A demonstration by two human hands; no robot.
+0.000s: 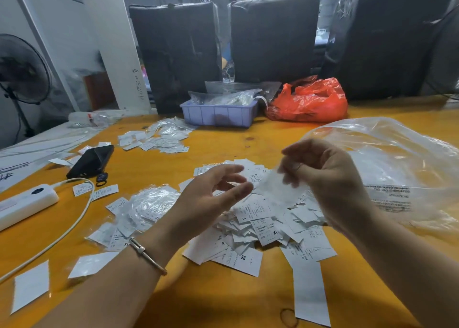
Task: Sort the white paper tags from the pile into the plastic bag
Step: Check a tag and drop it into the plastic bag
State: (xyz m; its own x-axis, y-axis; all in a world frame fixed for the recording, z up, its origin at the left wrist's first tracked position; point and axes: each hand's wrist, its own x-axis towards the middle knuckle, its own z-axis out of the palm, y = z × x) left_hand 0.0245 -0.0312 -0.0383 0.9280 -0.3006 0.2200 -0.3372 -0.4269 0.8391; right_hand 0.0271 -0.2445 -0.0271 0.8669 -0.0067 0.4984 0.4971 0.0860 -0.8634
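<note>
Pile of white paper tags [258, 226] on orange table [223, 300]: right hand [325, 176] above pile, fingers pinching 1 blurred tag [275, 191]; left hand [211, 191] above pile's left side, fingers loosely spread, empty; clear plastic bag [397, 168] right of pile.

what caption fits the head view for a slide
Right hand lifts a blurred white tag above the tag pile; clear plastic bag waits right.
</note>
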